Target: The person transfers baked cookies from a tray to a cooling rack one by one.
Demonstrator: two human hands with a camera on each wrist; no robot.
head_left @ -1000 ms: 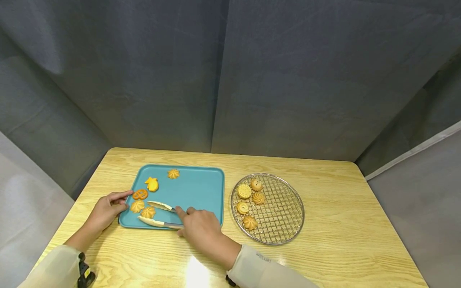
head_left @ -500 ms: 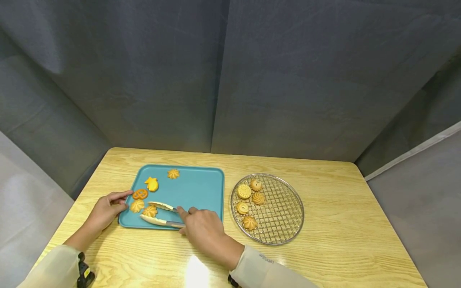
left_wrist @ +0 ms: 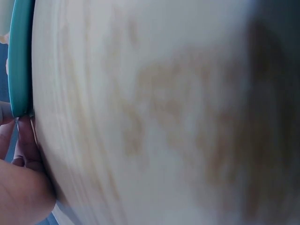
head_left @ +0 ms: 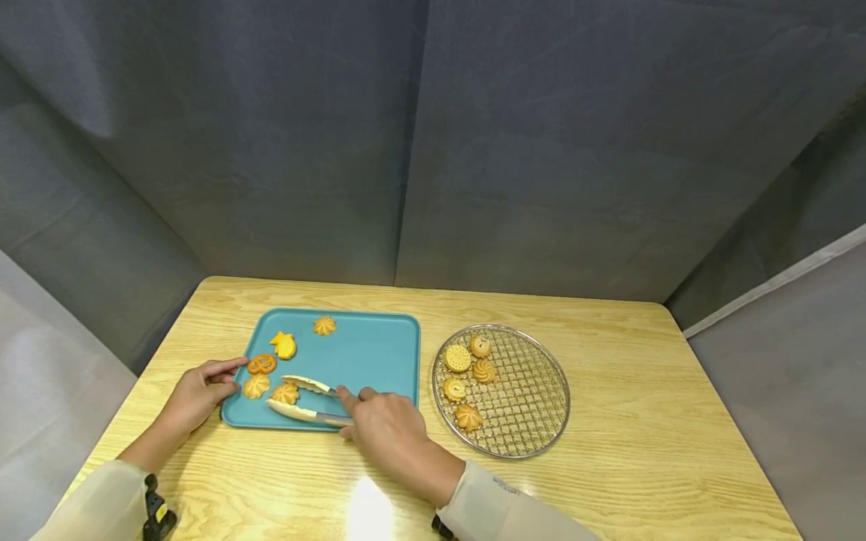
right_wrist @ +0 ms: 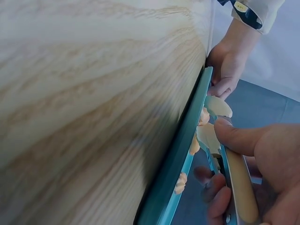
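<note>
My right hand [head_left: 390,432] grips a pair of tongs [right_wrist: 241,183] with cream tips and metal arms. Low over the tray, the tips stand on either side of a flower-shaped cookie [head_left: 285,393]; whether both touch it I cannot tell. My left hand [head_left: 198,398] pinches the left rim of the blue-green tray [head_left: 379,353], thumb above and fingers below in the left wrist view. Along that side of the tray lie another flower-shaped cookie [head_left: 256,387], a pretzel [head_left: 262,364] and a yellow fish-shaped cookie [head_left: 284,346]. One more flower-shaped cookie [head_left: 325,325] sits near the far rim.
Right of the tray is a round wire rack [head_left: 528,398]. On its left half rest several cookies, among them a dotted round one [head_left: 458,358] and a swirl cookie [head_left: 483,371]. Both tray and rack stand on a wooden table [head_left: 649,406], with grey curtains [head_left: 541,150] behind.
The tongs and the flower-shaped cookie between their tips have shifted slightly right and away from the front rim. My left hand stays at the tray's rim.
</note>
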